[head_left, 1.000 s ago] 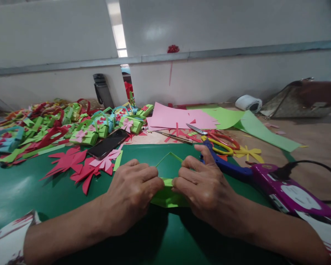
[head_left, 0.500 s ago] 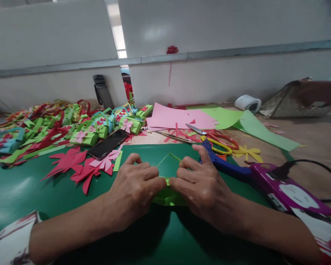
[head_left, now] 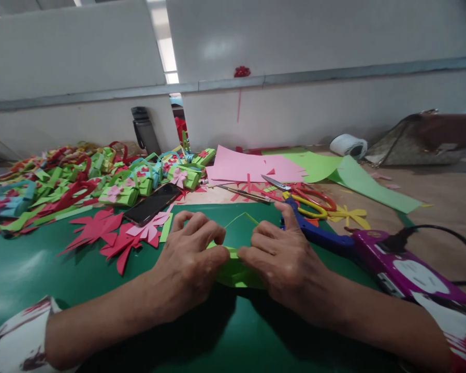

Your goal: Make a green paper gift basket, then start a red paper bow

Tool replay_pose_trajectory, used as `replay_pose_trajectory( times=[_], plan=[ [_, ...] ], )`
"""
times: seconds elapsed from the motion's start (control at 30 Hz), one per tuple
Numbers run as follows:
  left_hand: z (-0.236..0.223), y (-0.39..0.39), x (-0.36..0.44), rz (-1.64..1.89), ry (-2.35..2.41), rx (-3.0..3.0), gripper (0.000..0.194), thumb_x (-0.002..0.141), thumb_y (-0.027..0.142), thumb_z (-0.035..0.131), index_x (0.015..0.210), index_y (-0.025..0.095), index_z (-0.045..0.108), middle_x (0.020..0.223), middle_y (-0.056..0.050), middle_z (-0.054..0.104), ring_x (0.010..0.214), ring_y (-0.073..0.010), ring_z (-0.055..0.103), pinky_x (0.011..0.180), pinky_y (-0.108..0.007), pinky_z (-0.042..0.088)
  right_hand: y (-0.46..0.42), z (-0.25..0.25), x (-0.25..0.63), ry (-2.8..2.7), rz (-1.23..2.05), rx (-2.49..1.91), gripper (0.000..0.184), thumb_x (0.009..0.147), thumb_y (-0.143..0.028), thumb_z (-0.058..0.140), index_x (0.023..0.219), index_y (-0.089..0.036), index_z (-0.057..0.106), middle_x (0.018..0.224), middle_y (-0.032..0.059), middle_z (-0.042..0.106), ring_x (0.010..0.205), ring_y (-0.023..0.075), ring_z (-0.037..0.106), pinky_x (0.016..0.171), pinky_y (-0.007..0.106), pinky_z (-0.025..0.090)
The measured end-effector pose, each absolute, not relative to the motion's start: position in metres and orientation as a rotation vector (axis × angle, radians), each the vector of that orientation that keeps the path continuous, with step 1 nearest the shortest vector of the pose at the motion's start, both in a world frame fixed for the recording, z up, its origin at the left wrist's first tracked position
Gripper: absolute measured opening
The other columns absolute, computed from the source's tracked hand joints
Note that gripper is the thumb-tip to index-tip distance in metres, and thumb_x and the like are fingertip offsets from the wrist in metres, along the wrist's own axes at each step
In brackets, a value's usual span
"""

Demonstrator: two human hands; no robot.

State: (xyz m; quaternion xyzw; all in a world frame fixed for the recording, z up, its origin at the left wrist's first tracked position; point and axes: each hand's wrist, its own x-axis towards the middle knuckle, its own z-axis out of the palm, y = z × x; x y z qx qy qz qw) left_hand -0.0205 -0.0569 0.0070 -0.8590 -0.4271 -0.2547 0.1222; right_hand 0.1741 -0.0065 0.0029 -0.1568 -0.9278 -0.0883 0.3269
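Note:
A folded piece of light green paper point(head_left: 238, 273) is held between my two hands above the green mat point(head_left: 241, 339). My left hand point(head_left: 192, 264) pinches its left part, with the thumb along the near fold. From the other side my right hand point(head_left: 281, 259) grips it, thumb pressed on the same fold and the index finger raised. A thin pointed green edge shows beyond the fingers, between the hands. Much of the paper is hidden behind my fingers. Left of my left hand lie red paper flowers point(head_left: 97, 228) and a pink paper flower point(head_left: 150, 227).
Small green paper bags point(head_left: 120, 192) pile up at the left, near a phone point(head_left: 153, 203) and a bottle point(head_left: 144, 129). Scissors point(head_left: 308, 201), a blue glue gun point(head_left: 318, 230) and a purple power strip point(head_left: 407, 267) lie right. Pink sheets point(head_left: 241, 165) rest behind.
My left hand has shifted slightly, its fingers lifting and its thumb drawing back a little left along the fold. More green paper shows beside it. My right hand has barely moved.

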Motion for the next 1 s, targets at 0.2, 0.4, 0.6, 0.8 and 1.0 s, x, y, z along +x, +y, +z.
replay_pose_trajectory(
  times=[0.2,0.4,0.6,0.8,1.0],
  plan=[
    [0.006,-0.056,-0.015,-0.805,-1.214,-2.487,0.016,0.079,0.009,0.048,0.075,0.02,0.059,0.093,-0.004,0.058,0.082,-0.0193,0.043,0.073,-0.04,0.028,-0.007,0.003,0.174,-2.443,-0.259,-0.377,0.021,0.079,-0.008,0.042,0.071,-0.016,0.06,0.063,-0.0011,0.048,0.063,0.0132,0.042,0.096,0.056,0.019],
    [0.006,-0.059,-0.012,-0.855,-1.171,-2.516,0.016,0.078,0.007,0.048,0.074,0.019,0.058,0.096,-0.004,0.058,0.088,-0.0204,0.044,0.076,-0.041,0.029,-0.011,0.004,0.173,-2.465,-0.233,-0.343,0.017,0.076,-0.008,0.045,0.071,-0.015,0.059,0.07,0.002,0.053,0.074,0.0163,0.048,0.097,0.057,0.017],
    [0.012,-0.064,-0.012,-0.884,-1.268,-2.494,0.019,0.079,0.007,0.048,0.07,0.02,0.059,0.096,-0.002,0.057,0.091,-0.0209,0.044,0.078,-0.042,0.03,-0.012,0.014,0.173,-2.45,-0.241,-0.381,0.018,0.08,-0.01,0.045,0.064,-0.015,0.055,0.071,0.0023,0.055,0.077,0.0172,0.051,0.095,0.056,0.019],
    [0.011,-0.063,-0.018,-0.947,-1.295,-2.466,0.021,0.077,0.005,0.048,0.069,0.02,0.06,0.098,-0.004,0.056,0.099,-0.0238,0.041,0.083,-0.044,0.03,-0.01,0.015,0.177,-2.477,-0.217,-0.445,0.018,0.08,-0.01,0.045,0.066,-0.016,0.056,0.075,0.0027,0.057,0.08,0.018,0.051,0.097,0.057,0.014],
    [0.008,-0.061,-0.019,-0.994,-1.32,-2.389,0.02,0.082,0.009,0.051,0.072,0.021,0.064,0.115,-0.004,0.056,0.111,-0.0269,0.039,0.089,-0.048,0.029,-0.007,0.01,0.176,-2.456,-0.252,-0.433,0.02,0.081,-0.008,0.044,0.067,-0.015,0.056,0.073,0.0026,0.056,0.08,0.0178,0.051,0.097,0.058,0.013]
  ],
)
